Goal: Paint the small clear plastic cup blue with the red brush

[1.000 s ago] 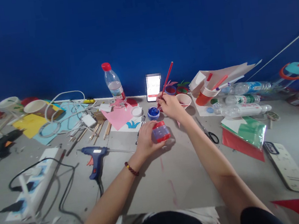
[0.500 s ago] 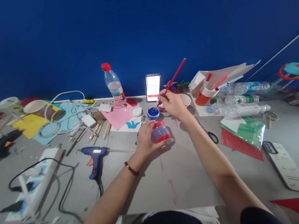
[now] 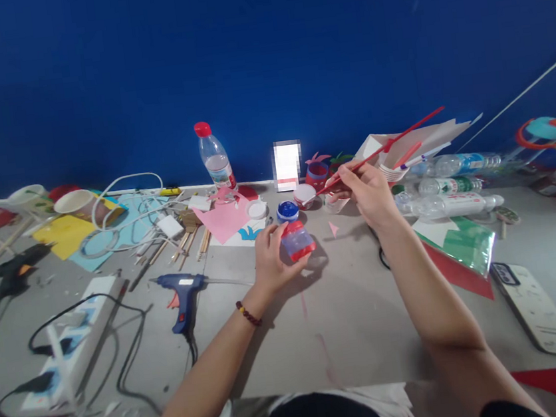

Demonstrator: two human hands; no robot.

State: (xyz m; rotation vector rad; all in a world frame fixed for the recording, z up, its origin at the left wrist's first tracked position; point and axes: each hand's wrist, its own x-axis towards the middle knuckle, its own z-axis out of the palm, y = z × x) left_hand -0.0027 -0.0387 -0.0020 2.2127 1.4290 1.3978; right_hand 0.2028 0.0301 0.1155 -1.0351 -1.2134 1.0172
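My left hand (image 3: 273, 257) is closed around a short clear plastic cylinder (image 3: 296, 240) with red bands at both ends, tilted just above the table. In my right hand (image 3: 369, 188) is a slim red paintbrush (image 3: 412, 128), pinched near its lower part. Its handle slants up to the right, and its tip is at the front of a small jar with a pale pink top (image 3: 304, 195); whether they touch I cannot tell. Left of that jar stands an open jar of blue paint (image 3: 287, 211). A white cup (image 3: 336, 203) is partly hidden behind my right fingers.
A phone (image 3: 288, 167) leans against the blue wall. On the left lie a blue glue gun (image 3: 182, 286), a power strip (image 3: 74, 339) with cables, and a red-capped bottle (image 3: 215, 159). Plastic bottles (image 3: 458, 203), coloured sheets (image 3: 463, 251) and another phone (image 3: 540, 309) are on the right.
My right hand has moved right with the paintbrush, whose tip has left the blue paint jar. The brush handle now lies flatter. My left hand keeps hold of the plastic cylinder.
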